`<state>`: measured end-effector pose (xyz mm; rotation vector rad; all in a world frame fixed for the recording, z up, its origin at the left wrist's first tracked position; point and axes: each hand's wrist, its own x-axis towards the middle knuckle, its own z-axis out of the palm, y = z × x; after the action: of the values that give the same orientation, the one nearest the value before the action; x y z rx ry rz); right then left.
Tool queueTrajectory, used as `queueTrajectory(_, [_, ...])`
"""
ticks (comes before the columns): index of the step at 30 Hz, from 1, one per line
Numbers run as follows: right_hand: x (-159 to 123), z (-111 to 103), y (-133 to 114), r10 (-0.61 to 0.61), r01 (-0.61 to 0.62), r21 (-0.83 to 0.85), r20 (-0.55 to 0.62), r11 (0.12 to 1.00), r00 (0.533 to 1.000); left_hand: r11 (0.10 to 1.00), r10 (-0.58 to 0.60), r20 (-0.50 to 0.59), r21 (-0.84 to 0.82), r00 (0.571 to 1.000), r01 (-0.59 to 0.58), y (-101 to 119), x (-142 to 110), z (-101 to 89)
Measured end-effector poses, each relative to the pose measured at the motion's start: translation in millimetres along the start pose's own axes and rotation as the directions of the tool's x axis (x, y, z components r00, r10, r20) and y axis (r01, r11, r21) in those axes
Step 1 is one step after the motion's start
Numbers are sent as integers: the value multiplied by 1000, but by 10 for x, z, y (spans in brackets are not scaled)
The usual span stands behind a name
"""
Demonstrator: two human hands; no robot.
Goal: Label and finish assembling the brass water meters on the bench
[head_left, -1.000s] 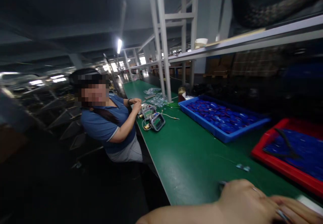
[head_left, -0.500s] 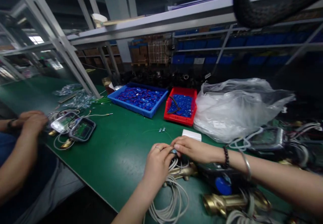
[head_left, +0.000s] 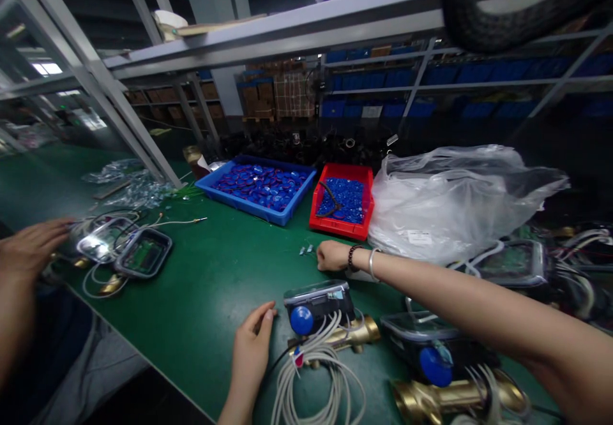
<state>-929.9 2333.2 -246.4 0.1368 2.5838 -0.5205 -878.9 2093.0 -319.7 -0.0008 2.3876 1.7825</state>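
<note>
My left hand (head_left: 253, 342) is low in the middle, thumb and forefinger a little apart with nothing visible in them, just left of a meter. That meter has a black housing with a clear lid (head_left: 318, 292), a blue round cap (head_left: 301, 320), a brass pipe body (head_left: 357, 332) and a coil of grey cable (head_left: 318, 383) in front. Farther back, my right hand (head_left: 332, 256) rests at the tabletop with its fingers curled in; whatever they pinch is hidden. Beside its fingertips lie small pale-blue tags (head_left: 306, 250). A white block (head_left: 361, 275) is partly covered by my right wrist.
A blue tray (head_left: 239, 205) and a red bin (head_left: 338, 227) hold blue pieces. Clear plastic bags (head_left: 450, 201) lie to the right. A second brass-bodied meter (head_left: 431, 393) sits under my right forearm. At left, a co-worker's hand (head_left: 36, 246) is beside more meters (head_left: 146, 253).
Both hands were together at the meter. They have parted: my left hand moved down and left, my right hand up to the small tags, uncovering the meter's housing.
</note>
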Motion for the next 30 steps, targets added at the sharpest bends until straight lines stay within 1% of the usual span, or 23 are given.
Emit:
queueTrajectory(3, [-98, -86, -6, -82, 90, 98, -82, 991, 993, 997, 59, 8, 46, 998, -60, -26, 25, 1])
queueTrajectory(6, [-336, -240, -49, -186, 220, 144, -216, 965, 958, 995, 81, 16, 54, 997, -82, 8, -7, -29])
queueTrajectory(7, [-437, -278, -79, -219, 260, 132, -265, 956, 939, 990, 124, -2, 74, 992, -123, 51, -40, -39])
queueTrajectory(8, [-544, -301, -117, -254, 299, 105, -312, 949, 916, 971, 214, -39, 116, 976, -209, 114, -84, -46])
queueTrajectory(9, [-653, -305, -163, -293, 336, 66, -352, 940, 889, 925, 353, -84, 182, 932, -334, 198, -135, -47])
queueTrajectory(10, [-760, -291, -215, -339, 374, 20, -380, 927, 861, 837, 519, -113, 266, 847, -478, 299, -189, -40])
queueTrajectory(11, [-861, -264, -270, -390, 413, -29, -391, 910, 834, 708, 678, -105, 359, 728, -608, 411, -238, -26])
queueTrajectory(12, [-955, -230, -322, -444, 453, -72, -385, 889, 809, 566, 793, -54, 433, 607, -702, 525, -276, -7])
queueTrajectory(13, [-1038, -197, -364, -496, 494, -105, -362, 863, 789, 444, 852, 30, 485, 522, -753, 630, -299, 13])
queueTrajectory(14, [-1109, -175, -392, -543, 533, -132, -331, 836, 771, 365, 867, 114, 518, 485, -774, 718, -304, 27])
queueTrajectory(15, [-1168, -168, -399, -575, 555, -159, -311, 816, 757, 335, 852, 178, 537, 493, -774, 782, -292, 31])
queueTrajectory(16, [-1214, -180, -381, -579, 546, -194, -311, 815, 754, 349, 820, 215, 548, 531, -760, 817, -265, 21])
queueTrajectory(17, [-1250, -210, -340, -555, 503, -233, -334, 832, 762, 393, 782, 220, 552, 583, -735, 826, -230, -4])
queueTrajectory(19, [-1293, -295, -208, -445, 344, -294, -431, 892, 785, 517, 706, 172, 538, 687, -665, 787, -163, -79])
queueTrajectory(20, [-1304, -334, -138, -380, 259, -300, -480, 918, 791, 580, 665, 141, 520, 733, -627, 756, -142, -115])
queueTrajectory(21, [-1310, -356, -81, -327, 200, -288, -508, 936, 797, 639, 624, 116, 494, 773, -590, 731, -136, -140])
queueTrajectory(22, [-1313, -357, -48, -300, 181, -269, -513, 946, 805, 688, 583, 108, 461, 805, -560, 717, -145, -147])
queueTrajectory(23, [-1314, -333, -46, -298, 195, -248, -498, 949, 815, 729, 546, 121, 420, 829, -541, 718, -166, -135])
queueTrajectory(24, [-1314, -286, -77, -312, 227, -230, -467, 946, 827, 758, 515, 157, 375, 843, -533, 733, -198, -105])
queueTrajectory(26, [-1312, -152, -213, -379, 349, -148, -378, 925, 845, 783, 490, 244, 300, 837, -545, 789, -269, -15])
queueTrajectory(27, [-1308, -83, -296, -426, 420, -96, -342, 903, 838, 785, 490, 271, 277, 829, -554, 816, -300, 31])
queueTrajectory(28, [-1301, -25, -373, -470, 480, -52, -324, 875, 821, 785, 492, 284, 264, 823, -560, 835, -322, 69])
queueTrajectory(30, [-1273, 39, -468, -521, 550, -16, -342, 835, 782, 788, 497, 282, 250, 821, -563, 825, -336, 106])
